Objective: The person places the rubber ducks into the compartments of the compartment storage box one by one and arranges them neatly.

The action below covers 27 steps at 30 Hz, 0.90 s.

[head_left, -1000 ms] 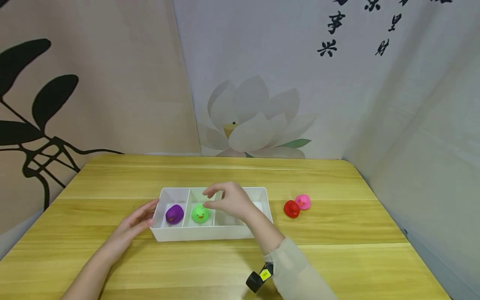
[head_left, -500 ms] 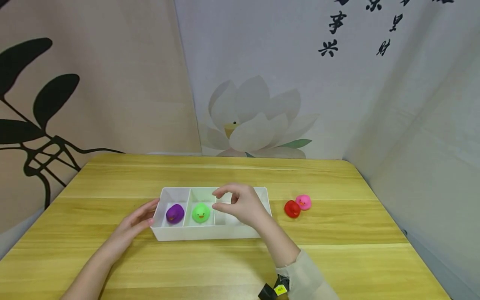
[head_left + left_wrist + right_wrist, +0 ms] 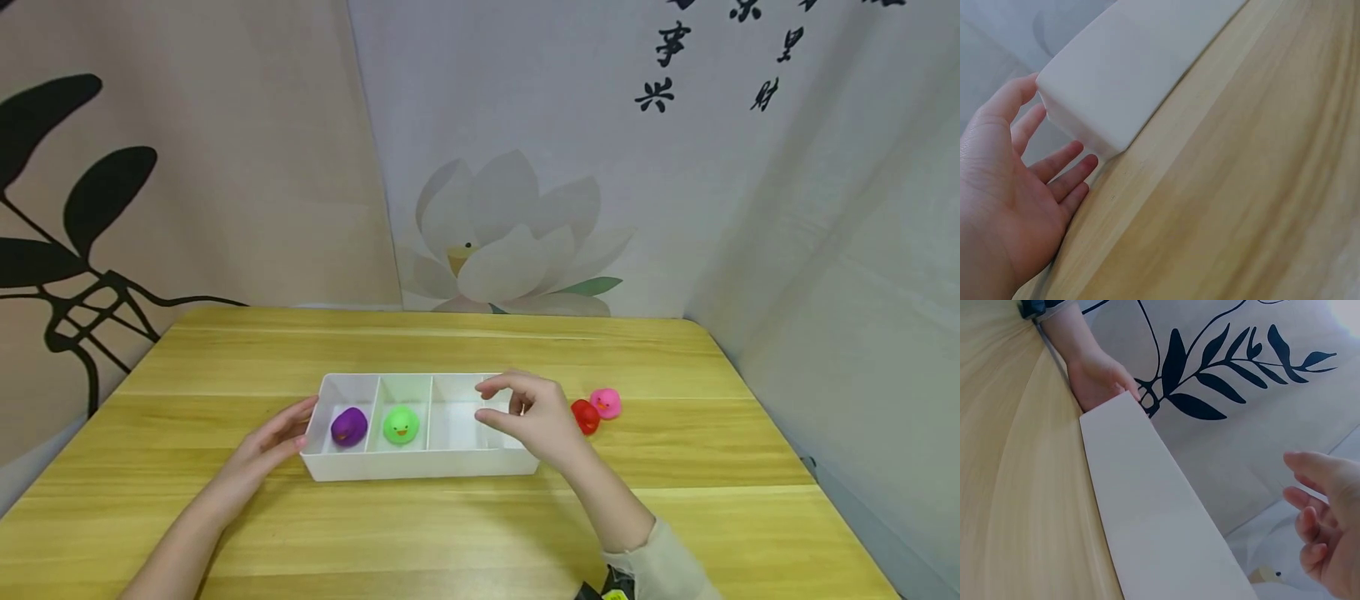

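Note:
A white divided tray (image 3: 420,464) lies on the table. A purple rubber duck (image 3: 349,427) is in its leftmost compartment, and a green rubber duck (image 3: 401,426) sits in the compartment beside it. My left hand (image 3: 255,462) touches the tray's left end with loosely extended fingers; in the left wrist view, that hand (image 3: 1013,206) has its thumb at the tray's upper corner. Above the tray's right end, my right hand (image 3: 538,419) holds nothing, thumb and forefinger apart. Just beyond it are a red rubber duck (image 3: 584,416), partly hidden by the hand, and a pink rubber duck (image 3: 606,403).
The wooden table (image 3: 420,533) extends around the tray on all sides. A printed cloth backdrop (image 3: 517,100) hangs behind the table, and another curtain (image 3: 862,292) runs along the right. A black device (image 3: 609,587) is strapped at my right sleeve.
My right hand has moved right, from above the green duck to the tray's right end, and now partly covers the red duck. The left hand and the tray have stayed put.

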Each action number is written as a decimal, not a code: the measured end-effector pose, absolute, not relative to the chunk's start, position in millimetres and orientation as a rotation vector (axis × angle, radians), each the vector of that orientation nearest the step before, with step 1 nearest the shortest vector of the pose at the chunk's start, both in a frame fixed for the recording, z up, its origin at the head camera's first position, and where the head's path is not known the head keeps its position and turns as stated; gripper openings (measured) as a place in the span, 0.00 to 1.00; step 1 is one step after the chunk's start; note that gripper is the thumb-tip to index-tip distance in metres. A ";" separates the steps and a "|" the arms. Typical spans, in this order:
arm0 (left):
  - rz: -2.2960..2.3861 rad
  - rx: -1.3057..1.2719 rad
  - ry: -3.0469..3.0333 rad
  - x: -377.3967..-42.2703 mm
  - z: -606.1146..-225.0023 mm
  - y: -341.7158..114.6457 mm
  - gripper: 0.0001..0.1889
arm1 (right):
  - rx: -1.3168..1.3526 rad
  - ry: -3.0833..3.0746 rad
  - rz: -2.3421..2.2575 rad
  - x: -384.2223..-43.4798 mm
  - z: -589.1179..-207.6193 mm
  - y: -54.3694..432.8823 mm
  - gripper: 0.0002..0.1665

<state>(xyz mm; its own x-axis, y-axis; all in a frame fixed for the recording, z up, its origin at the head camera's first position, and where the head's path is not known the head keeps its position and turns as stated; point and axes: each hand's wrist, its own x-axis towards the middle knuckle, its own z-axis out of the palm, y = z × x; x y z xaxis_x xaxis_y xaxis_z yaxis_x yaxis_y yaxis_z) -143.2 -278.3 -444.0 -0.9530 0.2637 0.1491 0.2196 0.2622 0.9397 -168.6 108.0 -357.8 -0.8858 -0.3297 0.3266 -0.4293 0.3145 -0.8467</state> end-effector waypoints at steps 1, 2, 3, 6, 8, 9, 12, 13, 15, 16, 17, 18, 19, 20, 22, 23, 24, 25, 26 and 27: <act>1.824 0.471 2.466 -143.2 -443.9 -278.4 0.27 | 0.706 -2.465 1.643 -168.1 -358.0 111.8 0.13; 1.824 0.468 2.466 -143.2 -443.8 -278.6 0.27 | 0.696 -2.465 1.639 -167.6 -358.6 115.4 0.13; 1.824 0.466 2.467 -143.2 -443.6 -278.6 0.27 | 0.686 -2.466 1.634 -167.0 -358.9 118.9 0.13; 1.831 0.457 2.466 -143.4 -443.4 -278.5 0.27 | 0.655 -2.469 1.625 -165.4 -360.9 129.4 0.13; 1.833 0.458 2.465 -143.3 -443.4 -278.2 0.27 | 0.641 -2.474 1.623 -161.9 -358.7 135.5 0.13; 1.834 0.459 2.464 -143.3 -443.5 -278.2 0.27 | 0.640 -2.473 1.623 -159.5 -356.1 138.2 0.13; 1.836 0.459 2.462 -143.1 -443.4 -277.9 0.27 | 0.643 -2.470 1.606 -153.2 -349.6 146.7 0.13; 1.835 0.459 2.462 -143.1 -443.3 -277.9 0.27 | 0.652 -2.464 1.588 -151.3 -347.4 149.6 0.13; 1.838 0.456 2.459 -143.2 -443.3 -277.9 0.27 | 0.670 -2.446 1.549 -149.8 -346.0 155.9 0.14; 1.838 0.454 2.459 -143.2 -443.1 -277.8 0.27 | 0.677 -2.436 1.538 -149.9 -347.1 159.5 0.14; 1.839 0.451 2.459 -143.3 -443.1 -277.7 0.27 | 0.681 -2.429 1.526 -149.9 -347.8 163.0 0.14; 1.837 0.448 2.459 -143.4 -443.2 -277.7 0.27 | 0.684 -2.420 1.522 -150.1 -349.2 166.5 0.14; 1.835 0.445 2.460 -143.5 -443.0 -277.5 0.27 | 0.682 -2.415 1.521 -150.5 -350.9 170.2 0.14; 1.834 0.442 2.460 -143.5 -442.8 -277.3 0.27 | 0.676 -2.411 1.529 -151.1 -353.0 173.9 0.14; 1.830 0.437 2.461 -143.5 -442.6 -277.2 0.27 | 0.655 -2.417 1.544 -152.1 -357.1 181.4 0.14; 1.829 0.436 2.460 -143.5 -442.6 -277.2 0.27 | 0.638 -2.423 1.550 -152.6 -359.1 185.0 0.15; 1.830 0.436 2.460 -143.6 -442.7 -277.3 0.27 | 0.624 -2.430 1.556 -153.2 -360.9 188.5 0.15; 1.831 0.436 2.458 -143.6 -442.7 -277.3 0.27 | 0.613 -2.440 1.558 -153.9 -362.6 191.8 0.15; 1.833 0.436 2.457 -143.6 -442.8 -277.4 0.27 | 0.601 -2.447 1.565 -154.5 -364.2 194.9 0.16; 1.835 0.439 2.457 -143.6 -442.9 -277.5 0.27 | 0.590 -2.458 1.567 -155.3 -365.7 197.8 0.16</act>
